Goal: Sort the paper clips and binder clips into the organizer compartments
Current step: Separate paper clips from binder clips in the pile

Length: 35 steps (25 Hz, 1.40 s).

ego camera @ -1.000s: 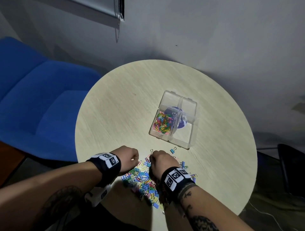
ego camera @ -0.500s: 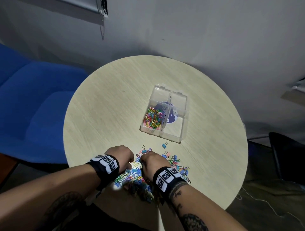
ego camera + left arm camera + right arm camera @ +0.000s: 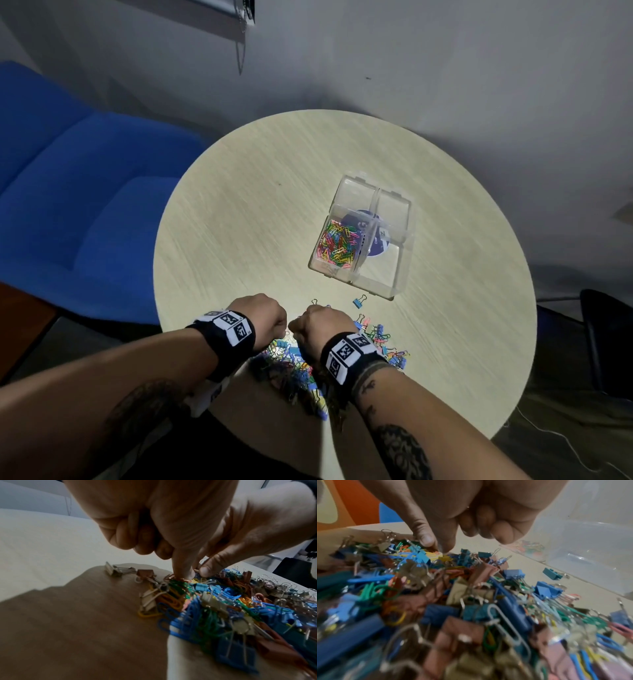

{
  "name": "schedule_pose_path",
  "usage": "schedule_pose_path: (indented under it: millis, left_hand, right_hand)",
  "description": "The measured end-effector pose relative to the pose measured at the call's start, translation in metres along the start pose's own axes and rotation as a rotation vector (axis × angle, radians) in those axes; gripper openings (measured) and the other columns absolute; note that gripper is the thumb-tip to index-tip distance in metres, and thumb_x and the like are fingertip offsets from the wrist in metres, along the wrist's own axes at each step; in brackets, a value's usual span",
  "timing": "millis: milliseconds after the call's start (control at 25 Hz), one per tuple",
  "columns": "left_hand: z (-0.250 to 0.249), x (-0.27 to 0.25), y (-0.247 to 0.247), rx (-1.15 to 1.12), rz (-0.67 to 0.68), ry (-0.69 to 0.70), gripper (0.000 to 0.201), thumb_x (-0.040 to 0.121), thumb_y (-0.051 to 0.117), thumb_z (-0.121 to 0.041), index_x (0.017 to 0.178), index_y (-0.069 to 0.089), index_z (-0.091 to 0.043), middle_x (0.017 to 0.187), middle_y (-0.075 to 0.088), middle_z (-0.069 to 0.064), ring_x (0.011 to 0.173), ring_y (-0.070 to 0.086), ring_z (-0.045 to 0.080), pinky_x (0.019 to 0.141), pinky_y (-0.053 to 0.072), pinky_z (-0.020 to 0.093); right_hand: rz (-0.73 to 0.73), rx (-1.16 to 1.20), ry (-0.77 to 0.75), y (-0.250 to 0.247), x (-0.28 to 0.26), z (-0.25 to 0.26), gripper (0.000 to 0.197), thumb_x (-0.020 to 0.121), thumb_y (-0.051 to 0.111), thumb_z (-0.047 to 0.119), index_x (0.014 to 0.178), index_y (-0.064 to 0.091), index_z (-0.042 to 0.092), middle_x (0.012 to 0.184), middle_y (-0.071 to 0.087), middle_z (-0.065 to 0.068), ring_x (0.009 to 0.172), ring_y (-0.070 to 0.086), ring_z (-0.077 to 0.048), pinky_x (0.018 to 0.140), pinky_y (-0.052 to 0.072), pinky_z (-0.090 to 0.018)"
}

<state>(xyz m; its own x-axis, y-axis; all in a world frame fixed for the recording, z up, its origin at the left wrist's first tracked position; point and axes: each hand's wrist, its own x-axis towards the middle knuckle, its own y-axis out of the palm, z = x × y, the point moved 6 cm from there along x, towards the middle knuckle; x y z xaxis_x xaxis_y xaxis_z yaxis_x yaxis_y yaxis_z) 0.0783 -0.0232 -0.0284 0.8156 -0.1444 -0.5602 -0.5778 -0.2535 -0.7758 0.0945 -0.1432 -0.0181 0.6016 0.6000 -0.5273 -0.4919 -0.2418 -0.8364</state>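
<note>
Blue chair [image 3: 78,192] at far left, beside the round tabletop [image 3: 239,212].

Left hand [image 3: 262,317] at the near edge of the tabletop, over the left side of the mixed pile [image 3: 294,370] of paper clips and binder clips. Grip narrow: in the left wrist view the forefinger [image 3: 184,566] points down with its tip on a copper-coloured paper clip [image 3: 178,579] at the top of the pile, other fingers curled into the palm. Whether the clip is pinched or only pressed, cannot tell.

Right hand [image 3: 320,329] just beside the left, nearly touching it, over the middle of the pile. Grip narrow: in the right wrist view the thumb [image 3: 426,538] and a fingertip close down on the heap at a yellow clip [image 3: 444,558]; cannot tell if anything is held. The remaining fingers are tucked in.

1 blue binder clip [image 3: 359,302] lies alone between the pile and the organizer.

Clear organizer [image 3: 399,274] further right and back, 4 compartments. The near-left compartment holds coloured paper clips [image 3: 337,245]; a dark round label [image 3: 375,236] shows through the centre.
</note>
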Motion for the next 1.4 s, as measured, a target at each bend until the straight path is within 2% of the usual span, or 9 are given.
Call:
schedule_pose_path:
  millis: [240, 440, 600, 800, 920, 1000, 1080, 1240, 1400]
  left_hand:
    - [0.006, -0.006, 0.001, 0.077, 0.051, 0.032, 0.029, 0.09, 0.063, -0.041, 0.118, 0.068, -0.038, 0.121, 0.066, -0.01, 0.113, 0.06, 0.017, 0.087, 0.047, 0.029]
    - [-0.005, -0.004, 0.004, 0.213, 0.034, 0.054, 0.024, 0.094, 0.046, -0.033, 0.101, 0.068, -0.026, 0.103, 0.069, -0.001, 0.095, 0.064, 0.025, 0.069, 0.042, 0.029]
    - [-0.003, -0.001, 0.008, 0.166, -0.003, 0.075, 0.022, 0.095, 0.037, -0.033, 0.095, 0.058, -0.024, 0.098, 0.065, 0.001, 0.09, 0.061, 0.026, 0.068, 0.045, 0.034]
    - [0.004, 0.001, -0.005, -0.521, -0.007, -0.038, 0.016, 0.084, 0.044, -0.022, 0.072, 0.052, -0.016, 0.081, 0.063, 0.014, 0.07, 0.053, 0.025, 0.064, 0.041, 0.03]
    - [-0.001, -0.004, -0.014, -1.037, -0.049, -0.122, 0.013, 0.065, 0.046, -0.014, 0.053, 0.045, -0.01, 0.059, 0.045, 0.026, 0.048, 0.036, 0.027, 0.048, 0.026, 0.031]
    - [-0.009, -0.006, -0.009, -1.41, 0.012, -0.184, 0.01, 0.057, 0.045, -0.016, 0.052, 0.037, -0.014, 0.051, 0.033, 0.012, 0.051, 0.021, 0.018, 0.049, 0.008, 0.03]
    - [-0.021, -0.007, -0.009, -1.556, 0.092, -0.126, 0.013, 0.054, 0.048, -0.017, 0.051, 0.036, -0.014, 0.051, 0.031, 0.007, 0.056, 0.014, 0.014, 0.051, 0.003, 0.026]
    - [-0.036, -0.005, -0.012, -1.653, 0.085, -0.081, 0.012, 0.05, 0.054, -0.006, 0.05, 0.043, -0.011, 0.064, 0.047, 0.016, 0.042, 0.025, 0.009, 0.047, 0.013, 0.014]
    - [-0.04, 0.002, -0.005, -1.702, 0.044, -0.109, 0.022, 0.076, 0.042, 0.011, 0.071, 0.043, -0.011, 0.053, 0.05, 0.015, 0.034, 0.034, 0.012, 0.038, 0.025, 0.01]
  right_hand:
    - [0.074, -0.16, -0.007, -0.006, 0.007, 0.005, 0.019, 0.086, 0.06, 0.01, 0.1, 0.068, 0.021, 0.091, 0.059, -0.005, 0.085, 0.06, -0.031, 0.066, 0.042, -0.032]
    - [0.028, -0.127, -0.029, 0.004, 0.009, 0.007, 0.02, 0.087, 0.058, 0.006, 0.105, 0.061, 0.014, 0.102, 0.063, -0.01, 0.091, 0.064, -0.032, 0.067, 0.042, -0.033]
    - [-0.02, 0.051, 0.04, 0.001, 0.011, -0.002, 0.016, 0.088, 0.058, 0.012, 0.101, 0.06, 0.02, 0.103, 0.06, -0.006, 0.092, 0.062, -0.029, 0.072, 0.045, -0.032]
    - [-0.091, 0.713, 0.229, -0.007, -0.005, -0.027, 0.01, 0.092, 0.054, 0.024, 0.087, 0.06, 0.017, 0.087, 0.066, -0.007, 0.072, 0.063, -0.026, 0.069, 0.052, -0.037]
    - [-0.025, 1.355, 0.486, -0.001, -0.012, -0.041, 0.018, 0.087, 0.054, 0.015, 0.079, 0.066, 0.005, 0.079, 0.053, -0.014, 0.068, 0.055, -0.03, 0.06, 0.041, -0.034]
    - [-0.111, 1.83, 0.536, -0.001, -0.021, -0.041, 0.024, 0.082, 0.044, 0.018, 0.06, 0.053, 0.013, 0.061, 0.04, -0.009, 0.045, 0.028, -0.017, 0.042, 0.02, -0.023]
    - [-0.192, 2.144, 0.501, -0.001, -0.03, -0.044, 0.015, 0.077, 0.039, 0.012, 0.063, 0.043, 0.015, 0.056, 0.038, -0.008, 0.041, 0.017, -0.01, 0.043, 0.011, -0.014]
    - [-0.214, 2.242, 0.403, -0.008, -0.047, -0.046, 0.005, 0.066, 0.042, 0.013, 0.061, 0.042, 0.014, 0.055, 0.041, -0.008, 0.038, 0.019, -0.01, 0.038, 0.016, -0.01]
    - [-0.267, 2.204, 0.415, 0.005, -0.06, -0.057, 0.017, 0.08, 0.035, 0.002, 0.076, 0.05, 0.01, 0.06, 0.05, -0.011, 0.039, 0.03, -0.014, 0.038, 0.021, -0.015]
